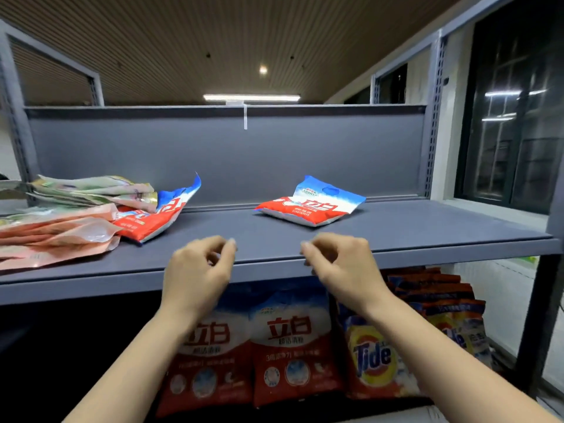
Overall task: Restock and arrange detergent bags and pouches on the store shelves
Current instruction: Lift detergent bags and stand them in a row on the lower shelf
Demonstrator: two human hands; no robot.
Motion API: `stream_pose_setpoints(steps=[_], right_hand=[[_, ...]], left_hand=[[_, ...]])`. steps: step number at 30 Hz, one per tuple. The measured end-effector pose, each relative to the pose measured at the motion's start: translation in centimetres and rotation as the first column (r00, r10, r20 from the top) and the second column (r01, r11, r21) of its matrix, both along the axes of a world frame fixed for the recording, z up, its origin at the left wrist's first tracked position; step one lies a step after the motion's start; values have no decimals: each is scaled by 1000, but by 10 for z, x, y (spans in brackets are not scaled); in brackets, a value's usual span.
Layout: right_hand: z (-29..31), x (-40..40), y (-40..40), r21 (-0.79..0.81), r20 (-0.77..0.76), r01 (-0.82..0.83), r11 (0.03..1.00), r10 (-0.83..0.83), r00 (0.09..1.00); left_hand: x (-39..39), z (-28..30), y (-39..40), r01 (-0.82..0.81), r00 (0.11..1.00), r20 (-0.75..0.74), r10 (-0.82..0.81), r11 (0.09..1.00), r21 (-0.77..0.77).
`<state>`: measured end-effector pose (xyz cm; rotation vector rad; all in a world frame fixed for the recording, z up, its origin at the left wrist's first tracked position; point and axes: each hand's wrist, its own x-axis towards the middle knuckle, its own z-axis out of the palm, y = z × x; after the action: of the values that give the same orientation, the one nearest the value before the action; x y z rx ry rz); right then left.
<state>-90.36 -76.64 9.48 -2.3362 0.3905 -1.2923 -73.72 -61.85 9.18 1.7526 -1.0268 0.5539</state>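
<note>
A small red, white and blue detergent bag point(311, 206) lies flat on the grey top shelf point(427, 230), right of centre. Another bag of the same kind point(155, 218) lies at the left, partly under a pile of pink and green pouches point(61, 227). My left hand point(198, 270) and my right hand point(338, 264) hover side by side at the shelf's front edge, nearer than the flat bag. Both hold nothing and their fingers are loosely curled; both look blurred.
On the lower shelf stand two large red detergent bags point(290, 346) and, to their right, a row of orange Tide bags point(378, 361). A grey back panel point(229, 157) closes the top shelf. Perforated uprights point(433, 117) frame the right side, with dark windows beyond.
</note>
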Motion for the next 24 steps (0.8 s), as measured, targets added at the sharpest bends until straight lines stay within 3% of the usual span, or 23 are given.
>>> stream_pose_setpoints(steps=[3, 7, 12, 15, 17, 20, 24], right_hand=[[25, 18, -27, 99, -43, 129, 987, -125, 991], [43, 50, -64, 124, -228, 306, 944, -273, 935], [58, 97, -97, 47, -451, 417, 908, -353, 820], [59, 124, -109, -22, -602, 415, 910, -343, 721], [54, 136, -114, -43, -683, 414, 909, -329, 652], [46, 143, -117, -147, -668, 449, 882, -423, 613], [47, 139, -104, -188, -623, 428, 884, -444, 644]], left_hand=[[28, 21, -10, -67, 998, -13, 68, 997, 49], [84, 39, -22, -212, 975, -14, 220, 953, 216], [145, 50, -23, -393, 913, 106, 395, 773, 498], [168, 49, -24, -397, 899, 121, 421, 666, 631], [179, 47, -26, -388, 898, 114, 425, 641, 662], [189, 43, -25, -444, 877, 179, 446, 607, 659], [194, 43, -27, -522, 835, 242, 494, 572, 633]])
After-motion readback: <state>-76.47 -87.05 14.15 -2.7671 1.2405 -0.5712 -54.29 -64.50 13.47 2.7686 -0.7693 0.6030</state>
